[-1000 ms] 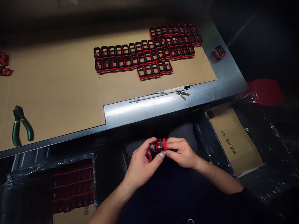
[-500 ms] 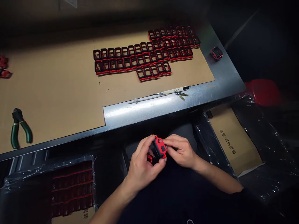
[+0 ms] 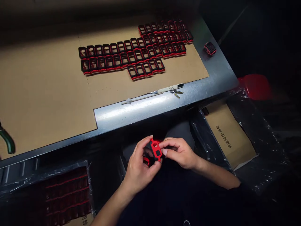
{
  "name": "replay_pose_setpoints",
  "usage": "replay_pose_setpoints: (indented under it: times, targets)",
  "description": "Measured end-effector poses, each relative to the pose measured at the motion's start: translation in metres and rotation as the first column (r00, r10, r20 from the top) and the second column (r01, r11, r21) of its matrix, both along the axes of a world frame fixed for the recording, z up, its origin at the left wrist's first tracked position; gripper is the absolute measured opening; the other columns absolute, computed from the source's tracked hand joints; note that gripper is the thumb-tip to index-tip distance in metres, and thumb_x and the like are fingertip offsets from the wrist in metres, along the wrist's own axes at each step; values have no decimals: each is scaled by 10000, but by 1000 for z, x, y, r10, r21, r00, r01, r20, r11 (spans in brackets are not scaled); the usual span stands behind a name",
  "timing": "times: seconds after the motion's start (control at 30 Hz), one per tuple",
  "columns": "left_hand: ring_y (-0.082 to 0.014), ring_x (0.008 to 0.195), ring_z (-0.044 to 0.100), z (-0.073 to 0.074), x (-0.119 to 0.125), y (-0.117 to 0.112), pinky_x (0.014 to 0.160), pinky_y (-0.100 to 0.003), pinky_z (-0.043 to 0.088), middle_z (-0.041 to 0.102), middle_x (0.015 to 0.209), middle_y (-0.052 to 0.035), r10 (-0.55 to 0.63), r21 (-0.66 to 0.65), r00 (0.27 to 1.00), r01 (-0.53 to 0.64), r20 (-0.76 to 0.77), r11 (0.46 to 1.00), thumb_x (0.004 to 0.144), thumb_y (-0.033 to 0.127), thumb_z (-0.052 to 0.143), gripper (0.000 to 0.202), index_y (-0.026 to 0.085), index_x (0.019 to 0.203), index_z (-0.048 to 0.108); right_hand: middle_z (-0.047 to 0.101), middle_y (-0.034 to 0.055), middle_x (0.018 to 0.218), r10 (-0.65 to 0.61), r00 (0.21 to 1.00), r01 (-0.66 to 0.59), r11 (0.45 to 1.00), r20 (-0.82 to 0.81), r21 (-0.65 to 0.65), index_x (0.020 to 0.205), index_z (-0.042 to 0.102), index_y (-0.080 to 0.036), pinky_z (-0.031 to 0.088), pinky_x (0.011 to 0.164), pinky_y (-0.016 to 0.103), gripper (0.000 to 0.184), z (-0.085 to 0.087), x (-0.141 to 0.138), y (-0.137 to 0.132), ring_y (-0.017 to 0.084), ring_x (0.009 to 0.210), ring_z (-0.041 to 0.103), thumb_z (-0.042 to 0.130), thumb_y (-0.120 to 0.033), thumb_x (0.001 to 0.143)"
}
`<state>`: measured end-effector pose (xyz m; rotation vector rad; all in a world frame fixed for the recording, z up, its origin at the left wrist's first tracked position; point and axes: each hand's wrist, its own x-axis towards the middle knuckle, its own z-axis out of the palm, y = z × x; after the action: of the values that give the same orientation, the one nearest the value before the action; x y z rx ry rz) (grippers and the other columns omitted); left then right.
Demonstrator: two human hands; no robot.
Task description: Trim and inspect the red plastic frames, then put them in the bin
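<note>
My left hand (image 3: 141, 169) grips a red and black plastic housing (image 3: 155, 150) between fingertips and thumb, over my lap below the bench edge. Its red face, with a round hole and a dark square opening, is turned up. Another bit of red plastic (image 3: 146, 161) shows inside the curl of the left fingers; whether it is a separate part I cannot tell. My right hand (image 3: 181, 153) has thumb and index finger pinched at the right edge of the housing. Anything small between those fingertips is hidden.
Rows of similar red and black housings (image 3: 122, 58) stand on cardboard (image 3: 47, 94). A craft knife (image 3: 168, 88) lies along the bench edge, green-handled pliers (image 3: 8, 141) at left. One housing (image 3: 210, 48) sits on bare metal. Plastic-lined boxes (image 3: 231, 135) flank my lap, the left one (image 3: 68, 194) holding red-edged rows.
The view has shifted right, so the bench things sit farther left. The housing in my left hand has turned, showing more of its red face. My right fingers stay at its edge.
</note>
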<state>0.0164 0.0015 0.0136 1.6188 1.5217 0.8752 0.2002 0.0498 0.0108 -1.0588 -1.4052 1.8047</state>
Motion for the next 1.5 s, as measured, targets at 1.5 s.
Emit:
replay_pose_setpoints:
  times: [1.5]
  targets:
    - [-141, 599, 620, -21, -12, -1, 531, -265, 566, 748, 1152, -174, -178, 552, 954, 286, -241, 783, 813, -5, 635, 1090, 225, 1578, -107, 704, 36, 798, 0, 962, -75, 962, -275, -264, 823, 737, -154, 540, 695, 279, 332, -9, 6, 10, 147, 736, 653, 727, -484, 863]
